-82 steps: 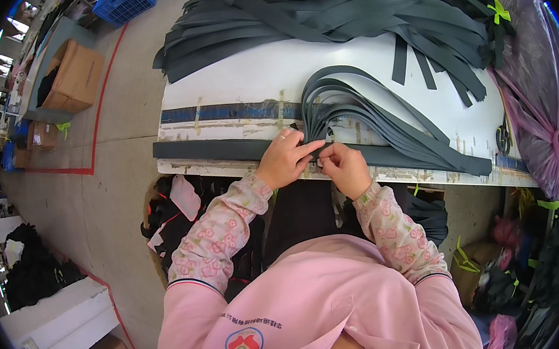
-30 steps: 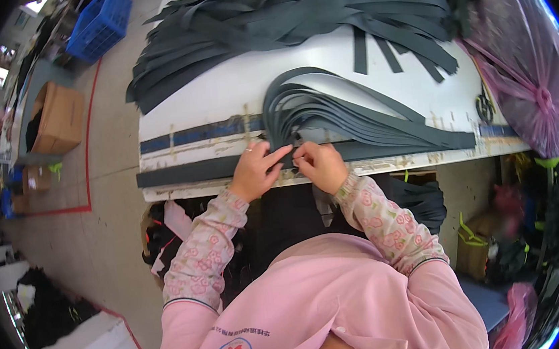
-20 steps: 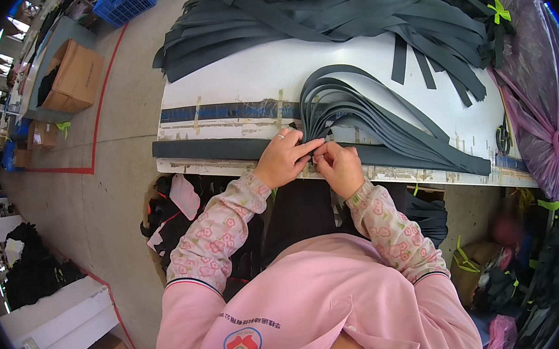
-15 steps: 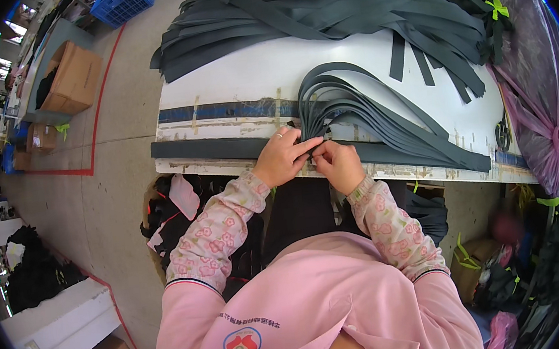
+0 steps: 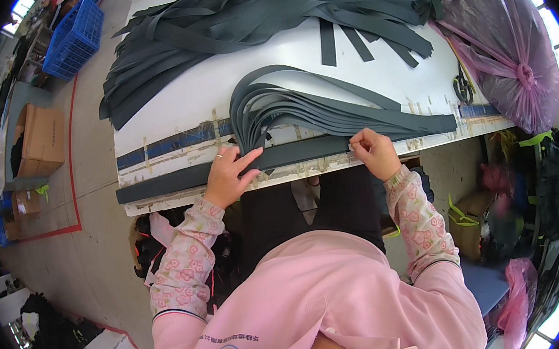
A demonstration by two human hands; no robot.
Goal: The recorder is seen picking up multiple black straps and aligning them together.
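A dark grey flat strap [image 5: 291, 152] runs along the front edge of the white table [image 5: 190, 89]. Behind it, a bundle of matching straps [image 5: 328, 116] is folded over into loops, its ends lying together at the right. My left hand [image 5: 229, 174] rests on the front strap near the left bend of the loops, index finger and thumb spread apart. Farther right, my right hand [image 5: 376, 154] pinches the edge of the front strap between thumb and fingers. Its fingertips partly cover the strap there.
A large pile of dark grey straps [image 5: 264, 14] covers the table's far side. Scissors [image 5: 463, 89] lie at the right end, beside a tied pink plastic bag [image 5: 516, 51]. A blue crate [image 5: 74, 36] and a cardboard box [image 5: 41, 140] are off to the left.
My hands were close together at the left bend of the loops. The right hand has moved right along the strap; the left has its thumb and finger spread. The view has shifted.
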